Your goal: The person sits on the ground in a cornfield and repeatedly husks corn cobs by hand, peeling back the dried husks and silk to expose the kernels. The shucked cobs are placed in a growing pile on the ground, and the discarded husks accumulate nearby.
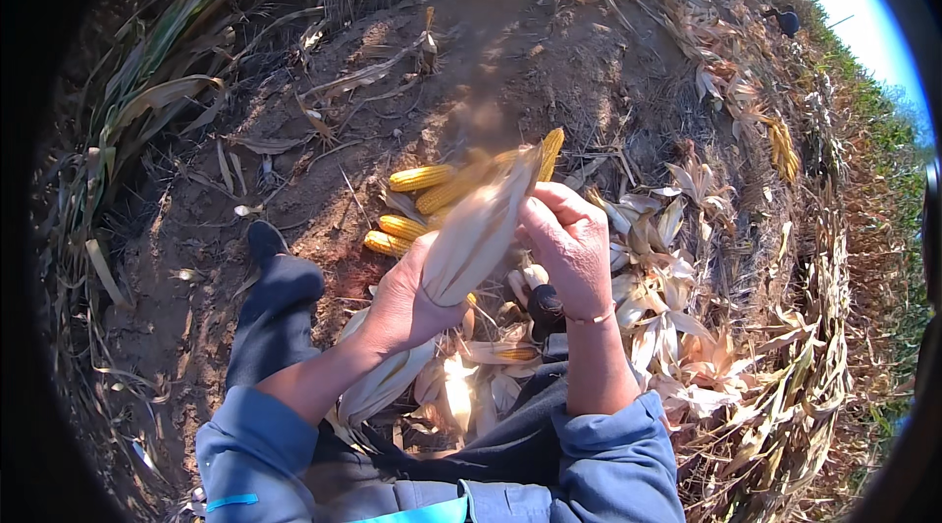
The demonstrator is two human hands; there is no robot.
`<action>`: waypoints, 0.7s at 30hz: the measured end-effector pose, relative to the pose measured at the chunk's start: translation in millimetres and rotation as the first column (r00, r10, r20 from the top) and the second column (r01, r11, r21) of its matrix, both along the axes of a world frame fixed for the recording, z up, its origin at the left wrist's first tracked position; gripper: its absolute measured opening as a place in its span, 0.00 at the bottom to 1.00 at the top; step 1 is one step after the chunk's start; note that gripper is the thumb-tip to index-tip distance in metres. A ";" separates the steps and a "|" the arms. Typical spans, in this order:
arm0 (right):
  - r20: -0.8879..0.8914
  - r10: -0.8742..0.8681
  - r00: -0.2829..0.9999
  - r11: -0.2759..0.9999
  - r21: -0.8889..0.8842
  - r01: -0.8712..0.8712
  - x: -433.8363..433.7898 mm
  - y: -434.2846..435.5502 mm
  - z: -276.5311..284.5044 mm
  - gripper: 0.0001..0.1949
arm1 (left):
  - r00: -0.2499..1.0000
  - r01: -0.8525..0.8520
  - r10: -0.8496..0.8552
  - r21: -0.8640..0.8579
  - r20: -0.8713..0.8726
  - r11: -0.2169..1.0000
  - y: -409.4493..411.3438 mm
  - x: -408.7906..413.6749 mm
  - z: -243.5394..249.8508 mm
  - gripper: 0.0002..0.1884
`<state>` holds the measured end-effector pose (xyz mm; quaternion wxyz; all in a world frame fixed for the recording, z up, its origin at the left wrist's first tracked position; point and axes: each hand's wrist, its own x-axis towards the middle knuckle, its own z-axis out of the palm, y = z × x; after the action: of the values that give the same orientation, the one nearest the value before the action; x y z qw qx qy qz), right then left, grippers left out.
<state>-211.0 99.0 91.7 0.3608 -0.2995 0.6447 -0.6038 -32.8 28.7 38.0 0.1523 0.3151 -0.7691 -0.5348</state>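
Observation:
An ear of corn in its pale dry husk is held slantwise before me. My left hand is wrapped around its lower end. At its upper tip, my right hand pinches the husk between thumb and fingers. The kernels inside are hidden. Just beyond lie several bare yellow corn cobs on the soil, partly covered by the held ear. Another husk-covered ear rests under my left forearm, and a partly husked ear shows yellow kernels between my legs.
Loose husks are heaped to the right of my right hand. Farther right lie more yellow cobs. Dry corn stalks curve along the left and top. My shoe rests on bare soil at the left, with husk scraps about it.

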 end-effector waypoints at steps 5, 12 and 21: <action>-0.053 -0.008 0.999 0.998 0.067 0.011 -5.9 1.6 0.4 0.08 | 1.000 0.011 -0.012 0.046 0.009 0.999 -1.5 1.3 2.6 0.34; -0.061 -0.066 0.996 0.998 0.010 0.067 -3.8 0.6 -12.6 0.05 | 1.000 0.007 -0.007 0.060 0.011 0.998 -1.0 2.1 -6.1 0.34; 0.490 -0.184 0.852 0.958 -0.104 0.266 0.8 -11.0 -12.8 0.08 | 0.978 0.117 0.002 0.556 -0.208 0.823 -1.9 4.4 -23.2 0.44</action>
<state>-210.2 88.1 78.9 0.4079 -0.0938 0.5140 -0.7487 -28.4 26.8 14.8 0.1121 0.2675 -0.5661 -0.7716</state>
